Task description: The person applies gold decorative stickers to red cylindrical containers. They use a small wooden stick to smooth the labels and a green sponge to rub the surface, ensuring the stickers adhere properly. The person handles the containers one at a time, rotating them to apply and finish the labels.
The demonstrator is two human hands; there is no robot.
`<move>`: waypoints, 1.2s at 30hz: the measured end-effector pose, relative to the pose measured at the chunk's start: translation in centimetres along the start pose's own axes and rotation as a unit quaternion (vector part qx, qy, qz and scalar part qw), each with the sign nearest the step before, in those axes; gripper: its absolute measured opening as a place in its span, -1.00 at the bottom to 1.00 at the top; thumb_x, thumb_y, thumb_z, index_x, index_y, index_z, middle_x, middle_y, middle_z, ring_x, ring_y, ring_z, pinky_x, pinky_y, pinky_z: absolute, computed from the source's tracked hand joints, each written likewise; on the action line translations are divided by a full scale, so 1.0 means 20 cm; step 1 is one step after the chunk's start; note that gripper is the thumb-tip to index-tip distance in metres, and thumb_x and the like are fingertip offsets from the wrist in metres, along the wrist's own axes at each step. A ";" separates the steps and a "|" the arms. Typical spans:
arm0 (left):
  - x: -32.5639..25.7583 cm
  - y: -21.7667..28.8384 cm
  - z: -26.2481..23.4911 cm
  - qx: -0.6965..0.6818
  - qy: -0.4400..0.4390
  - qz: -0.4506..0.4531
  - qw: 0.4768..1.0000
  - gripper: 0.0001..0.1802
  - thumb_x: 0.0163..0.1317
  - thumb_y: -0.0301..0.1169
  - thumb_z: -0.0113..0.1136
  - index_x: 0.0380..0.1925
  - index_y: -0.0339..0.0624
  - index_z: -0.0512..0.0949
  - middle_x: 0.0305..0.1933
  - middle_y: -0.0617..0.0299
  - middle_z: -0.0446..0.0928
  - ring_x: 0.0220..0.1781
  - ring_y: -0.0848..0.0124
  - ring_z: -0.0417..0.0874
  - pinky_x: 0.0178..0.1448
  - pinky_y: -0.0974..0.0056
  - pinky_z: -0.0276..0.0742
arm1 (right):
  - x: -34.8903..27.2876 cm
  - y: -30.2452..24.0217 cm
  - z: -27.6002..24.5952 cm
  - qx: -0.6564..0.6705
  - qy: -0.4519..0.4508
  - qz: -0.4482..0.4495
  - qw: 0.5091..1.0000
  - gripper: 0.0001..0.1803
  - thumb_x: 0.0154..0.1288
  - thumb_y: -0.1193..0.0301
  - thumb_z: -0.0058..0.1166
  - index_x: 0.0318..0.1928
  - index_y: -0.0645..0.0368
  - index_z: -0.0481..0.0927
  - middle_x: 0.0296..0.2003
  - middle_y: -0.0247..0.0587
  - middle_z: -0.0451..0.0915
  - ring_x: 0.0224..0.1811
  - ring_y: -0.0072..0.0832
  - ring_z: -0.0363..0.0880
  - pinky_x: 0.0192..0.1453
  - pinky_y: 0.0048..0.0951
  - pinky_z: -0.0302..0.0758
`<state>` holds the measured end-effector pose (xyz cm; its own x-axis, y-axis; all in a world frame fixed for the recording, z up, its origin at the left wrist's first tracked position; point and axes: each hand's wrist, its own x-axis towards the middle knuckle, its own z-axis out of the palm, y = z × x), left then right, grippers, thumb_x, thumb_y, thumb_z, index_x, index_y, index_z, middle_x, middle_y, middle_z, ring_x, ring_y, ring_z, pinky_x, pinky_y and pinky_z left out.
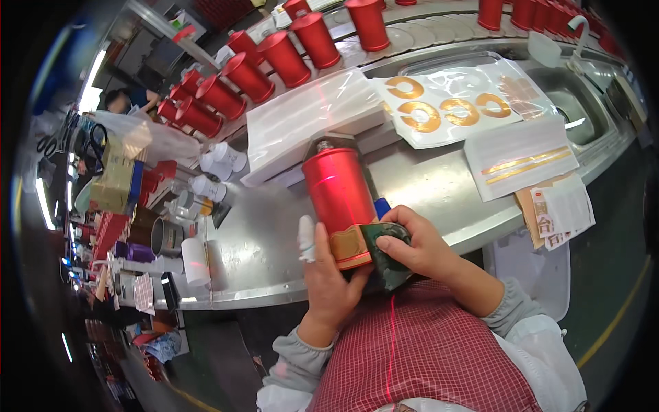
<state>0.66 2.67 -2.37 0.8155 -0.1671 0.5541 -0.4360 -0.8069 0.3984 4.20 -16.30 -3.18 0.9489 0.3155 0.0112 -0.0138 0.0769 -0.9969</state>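
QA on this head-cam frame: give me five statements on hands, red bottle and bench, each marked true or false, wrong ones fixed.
1. The left hand touches the red bottle. True.
2. The right hand is holding nothing. False: it holds a dark green piece beside the bottle.
3. The gold label sits at the bottle's neck end. False: it is at the opposite end, nearer the person.
4. A curved white tap stands by the sink. True.
5. The sheet with gold ring shapes lies left of the held bottle. False: it lies to the right.
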 end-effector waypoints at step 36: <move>-0.09 -0.11 0.13 -0.222 -0.008 -0.148 0.964 0.17 0.17 0.30 0.13 0.41 -0.47 -0.03 0.45 -0.18 0.11 0.47 0.03 0.19 0.47 0.06 0.09 | 0.16 -0.17 -1.42 -0.588 0.246 -0.216 0.740 -0.71 0.07 0.73 -0.06 -0.21 0.22 0.61 0.06 0.02 0.58 0.14 -0.05 0.52 0.26 -0.23 0.44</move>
<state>1.19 3.23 -6.10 0.9334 0.0225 0.3580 -0.2997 -0.4997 0.8127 16.28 -42.40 -2.00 0.7890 0.0974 0.6066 0.3340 -0.8967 -0.2904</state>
